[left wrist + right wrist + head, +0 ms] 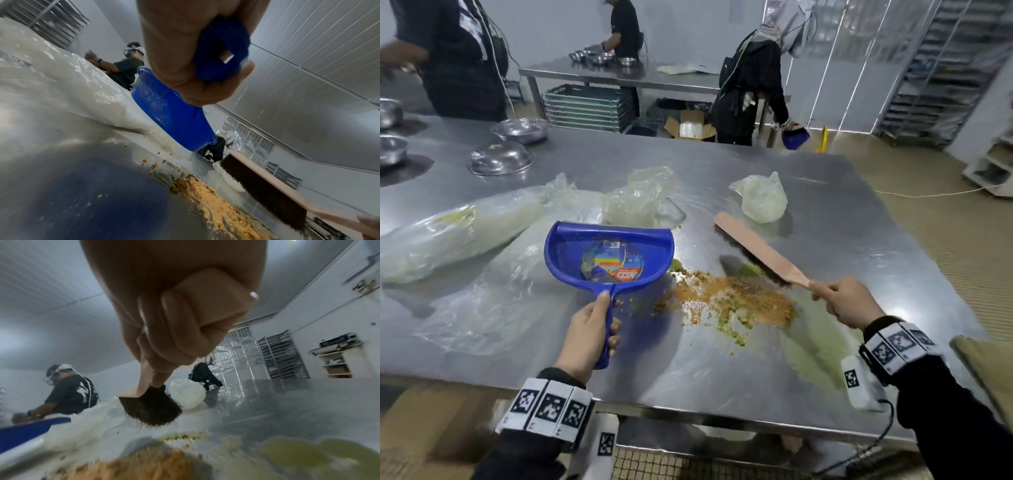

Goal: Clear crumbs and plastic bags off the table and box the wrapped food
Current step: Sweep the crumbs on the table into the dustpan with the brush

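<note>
My left hand (pixel 589 337) grips the handle of a blue dustpan (pixel 609 253), held tilted above the steel table (pixel 859 240); the same dustpan (pixel 172 116) fills the left wrist view. My right hand (pixel 847 301) grips the wooden handle of a dark-bristled brush (pixel 753 251), which hangs just over an orange and green crumb pile (pixel 732 299). The bristles (pixel 150 410) show above the blurred crumbs (pixel 144 464). Crumpled clear plastic bags (pixel 524 240) lie left of the pan. A tied bag of wrapped food (pixel 762 200) sits farther back on the right.
Steel bowls (pixel 501 157) stand at the table's far left. A greenish smear (pixel 815 359) runs toward the near right edge. Three people work around a second table (pixel 619 77) behind. Stacked crates (pixel 585 106) and a cardboard box (pixel 690 128) sit on the floor.
</note>
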